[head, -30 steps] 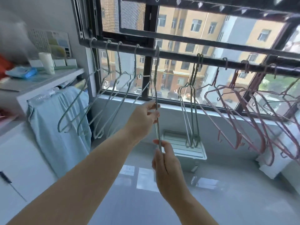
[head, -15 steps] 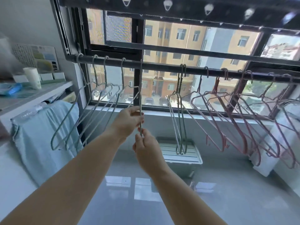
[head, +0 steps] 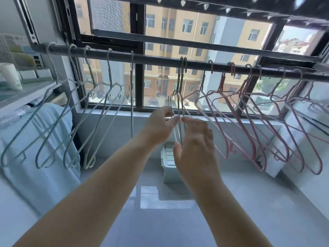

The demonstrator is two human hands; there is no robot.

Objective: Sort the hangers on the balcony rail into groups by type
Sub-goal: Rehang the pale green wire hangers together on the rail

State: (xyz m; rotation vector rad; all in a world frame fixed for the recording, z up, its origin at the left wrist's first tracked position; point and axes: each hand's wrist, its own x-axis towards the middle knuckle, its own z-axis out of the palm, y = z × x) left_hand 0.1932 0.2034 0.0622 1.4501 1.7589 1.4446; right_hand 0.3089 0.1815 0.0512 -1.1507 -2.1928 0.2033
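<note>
A dark balcony rail (head: 160,60) runs across the window. Several grey-green wire hangers (head: 74,122) hang at its left end, and one more grey-green hanger (head: 132,97) hangs edge-on beside them. A pair of grey-green hangers (head: 181,86) hangs at the middle, and several pink hangers (head: 249,122) fill the right. My left hand (head: 158,126) pinches a wire of the middle pair between thumb and curled fingers. My right hand (head: 195,147) is just right of it, its fingers nearly straight and its fingertips touching the same pair.
A shelf (head: 26,93) with a white cup (head: 10,76) stands at the left above a light blue cloth (head: 44,157). A pale plastic bin (head: 169,163) sits on the floor below the pair. White bundled fabric (head: 292,139) lies at the right.
Both hands let go of the edge-on grey-green hanger, which now hangs free by the left group. They moved right to the middle pair.
</note>
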